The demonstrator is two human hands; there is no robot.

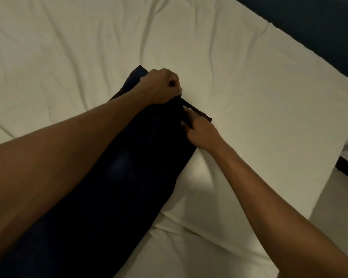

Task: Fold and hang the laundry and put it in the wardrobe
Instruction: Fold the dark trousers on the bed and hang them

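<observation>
A pair of dark blue jeans (117,177) lies lengthwise on the white bed (68,57), running from the lower left up to the middle of the view. My left hand (161,86) is curled into a fist and pinches the far edge of the jeans near their top end. Just to the right, my right hand (201,131) lies on the jeans' right edge, its fingers stretched out and pressing the cloth flat. The two hands are close together, a hand's width apart. My left forearm covers part of the jeans.
The creased white sheet covers most of the view. The bed's right edge and corner (346,121) drop to a pale floor (338,197). A dark band (319,27) runs along the top right beyond the bed.
</observation>
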